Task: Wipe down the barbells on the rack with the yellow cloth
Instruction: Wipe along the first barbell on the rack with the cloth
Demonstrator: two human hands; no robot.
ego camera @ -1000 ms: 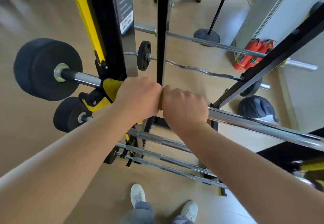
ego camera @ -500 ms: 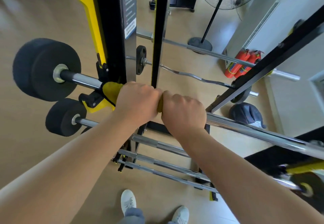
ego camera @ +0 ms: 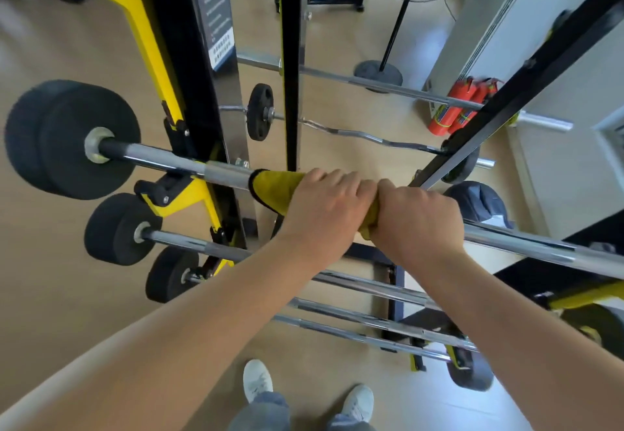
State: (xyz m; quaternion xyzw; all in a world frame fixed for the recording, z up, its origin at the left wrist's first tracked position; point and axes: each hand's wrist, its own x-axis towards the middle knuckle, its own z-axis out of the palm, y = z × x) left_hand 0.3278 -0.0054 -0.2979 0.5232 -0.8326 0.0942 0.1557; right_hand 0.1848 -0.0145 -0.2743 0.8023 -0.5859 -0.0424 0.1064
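Sliding right along the top barbell (ego camera: pixel 162 160), both hands' fingers (ego camera: pixel 341 184) stay clenched around the yellow cloth (ego camera: pixel 275 184), exposing wiped shaft by the left upright.

Cloth (ego camera: pixel 275 185): mustard yellow, dark stitched edge. Barbell shaft (ego camera: pixel 175 160): bright chrome, with a duller grey band beside the cloth. End plates (ego camera: pixel 72 140): matte black, silver hub. Rack frame (ego camera: pixel 189 69): black uprights, yellow panels and brackets. Lower bars (ego camera: pixel 371 322): chrome. Floor (ego camera: pixel 67 295): pale tan. Fire extinguishers (ego camera: pixel 462 106): red, yellow-green labels. Shoes (ego camera: pixel 258 381): white. Trouser legs (ego camera: pixel 260 412): grey-blue.
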